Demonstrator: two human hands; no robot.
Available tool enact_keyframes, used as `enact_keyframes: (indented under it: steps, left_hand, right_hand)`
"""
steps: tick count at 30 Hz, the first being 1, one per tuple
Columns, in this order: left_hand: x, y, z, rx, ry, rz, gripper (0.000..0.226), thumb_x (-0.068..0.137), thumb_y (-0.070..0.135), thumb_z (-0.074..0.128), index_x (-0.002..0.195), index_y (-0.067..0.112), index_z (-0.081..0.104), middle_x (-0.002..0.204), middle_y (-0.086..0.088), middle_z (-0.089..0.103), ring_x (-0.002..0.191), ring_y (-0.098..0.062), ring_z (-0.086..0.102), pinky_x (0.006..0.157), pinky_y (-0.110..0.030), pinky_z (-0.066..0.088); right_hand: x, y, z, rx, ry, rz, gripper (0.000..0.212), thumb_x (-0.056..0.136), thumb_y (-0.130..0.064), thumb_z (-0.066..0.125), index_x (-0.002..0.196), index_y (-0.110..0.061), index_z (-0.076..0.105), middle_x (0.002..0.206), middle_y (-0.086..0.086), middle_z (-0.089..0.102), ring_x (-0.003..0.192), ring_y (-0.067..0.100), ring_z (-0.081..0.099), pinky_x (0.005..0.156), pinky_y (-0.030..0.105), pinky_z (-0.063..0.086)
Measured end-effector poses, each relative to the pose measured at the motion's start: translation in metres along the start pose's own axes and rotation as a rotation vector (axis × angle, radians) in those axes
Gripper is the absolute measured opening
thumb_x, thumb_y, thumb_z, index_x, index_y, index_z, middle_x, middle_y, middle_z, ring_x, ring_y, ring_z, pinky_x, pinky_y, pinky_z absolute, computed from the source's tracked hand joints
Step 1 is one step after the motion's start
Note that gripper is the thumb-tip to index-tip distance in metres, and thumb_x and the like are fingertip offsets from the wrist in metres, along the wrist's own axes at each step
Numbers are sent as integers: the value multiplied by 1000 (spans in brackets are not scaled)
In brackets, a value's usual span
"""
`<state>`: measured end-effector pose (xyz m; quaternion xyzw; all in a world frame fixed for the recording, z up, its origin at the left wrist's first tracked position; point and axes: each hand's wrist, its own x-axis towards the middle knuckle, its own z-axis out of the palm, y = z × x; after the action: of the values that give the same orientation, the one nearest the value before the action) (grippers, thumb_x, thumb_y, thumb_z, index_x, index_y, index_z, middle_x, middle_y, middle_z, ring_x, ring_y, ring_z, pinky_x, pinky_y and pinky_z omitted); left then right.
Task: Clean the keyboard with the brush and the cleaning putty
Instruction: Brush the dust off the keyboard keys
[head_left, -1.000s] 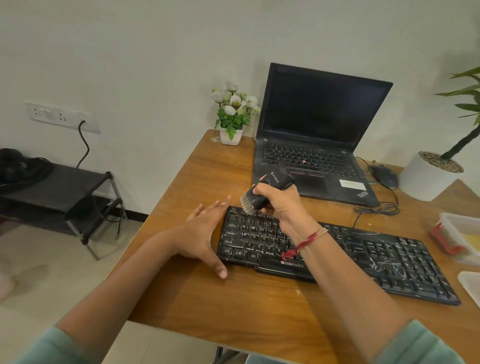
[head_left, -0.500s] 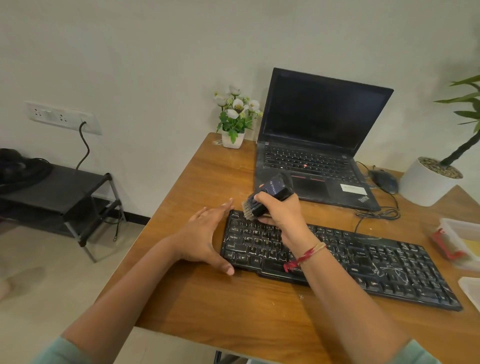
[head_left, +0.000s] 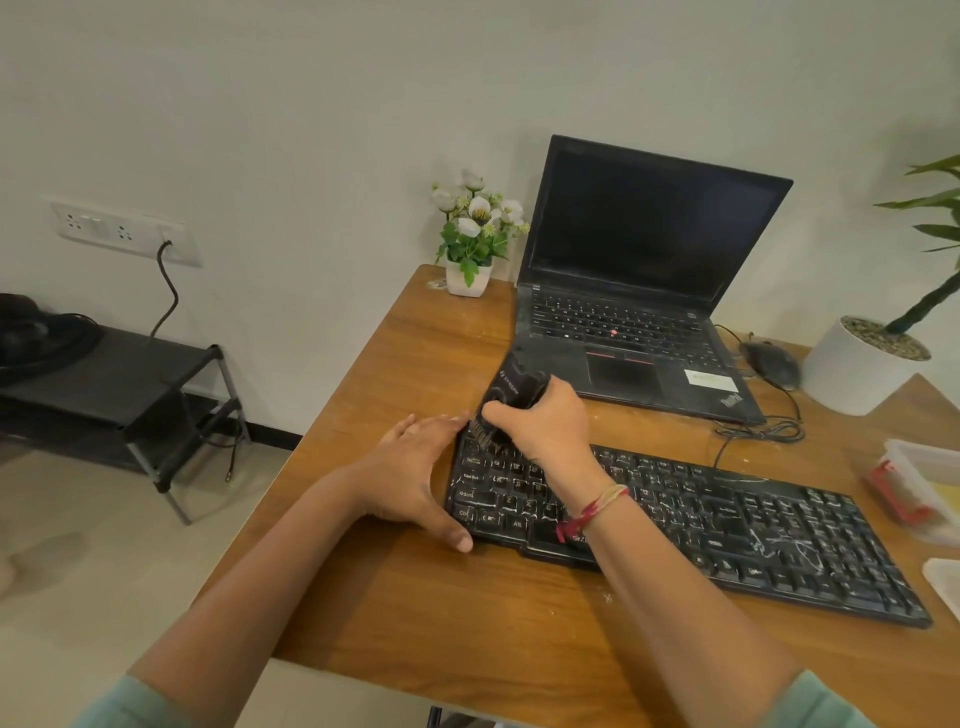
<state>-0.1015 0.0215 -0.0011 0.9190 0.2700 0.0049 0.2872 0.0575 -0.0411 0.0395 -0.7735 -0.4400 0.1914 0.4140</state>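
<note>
Black keyboard, white-streaked dusty keys

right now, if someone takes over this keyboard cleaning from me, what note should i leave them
Left hand: open, braced against the keyboard's left end.
Right hand: grips the brush, bristles on the top-left keys.
Keyboard lies on the table before the laptop.
Done: brushing under way at the left end only.
Left: white marks streak the right-hand keys; brush them, then putty. Putty not identifiable; the clear tub at the table's right edge may hold it.
</note>
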Motion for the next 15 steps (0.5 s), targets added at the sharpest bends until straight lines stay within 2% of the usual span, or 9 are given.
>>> enact_keyframes:
  steps: [3, 5, 7, 9, 12, 15]
  left_hand:
    - [1, -2, 2, 8, 7, -18, 152, 24, 98, 49, 149, 28, -4, 159, 3, 1, 144, -12, -5, 114, -34, -13]
    - [2, -3, 3, 27, 4, -26, 153, 25, 97, 50, 149, 28, -5, 159, 4, -7, 144, -12, -14, 114, -36, -15]
    - [3, -4, 3, 50, 8, -27, 152, 26, 96, 51, 149, 30, -9, 157, 6, -17, 141, -11, -23, 113, -38, -17]
    - [3, -5, 4, 71, -1, -30, 153, 27, 96, 51, 148, 30, -15, 155, 6, -26, 139, -11, -29, 114, -39, -19]
    - [3, -5, 4, 57, -16, -23, 153, 29, 96, 52, 147, 29, -19, 153, 6, -31, 138, -11, -32, 114, -40, -19]
    - [4, -6, 4, 63, -12, -36, 155, 25, 97, 51, 149, 29, -13, 153, 6, -29, 138, -11, -31, 113, -39, -19]
  right_hand:
    - [0, -1, 0, 55, -94, 37, 25, 64, -28, 79, 79, -22, 60, 81, -5, 67, 79, 13, 65, 70, 37, 58]
    - [6, -3, -8, -21, -32, 1, 26, 66, -28, 78, 82, -21, 59, 82, -6, 64, 80, 12, 62, 69, 31, 56]
    - [6, -7, -13, -60, 36, -50, 25, 67, -28, 77, 76, -25, 54, 75, -11, 59, 75, 10, 59, 62, 23, 51]
    - [2, -10, -8, -95, -19, -95, 27, 67, -27, 77, 70, -28, 50, 72, -13, 57, 70, 6, 56, 58, 19, 47]
    - [-1, -13, -3, -29, -158, -24, 26, 66, -25, 80, 77, -25, 56, 81, -6, 63, 79, 10, 62, 67, 29, 56]
    - [9, -11, -12, -157, -38, -121, 23, 65, -27, 76, 76, -19, 57, 75, -7, 62, 74, 10, 60, 60, 23, 49]
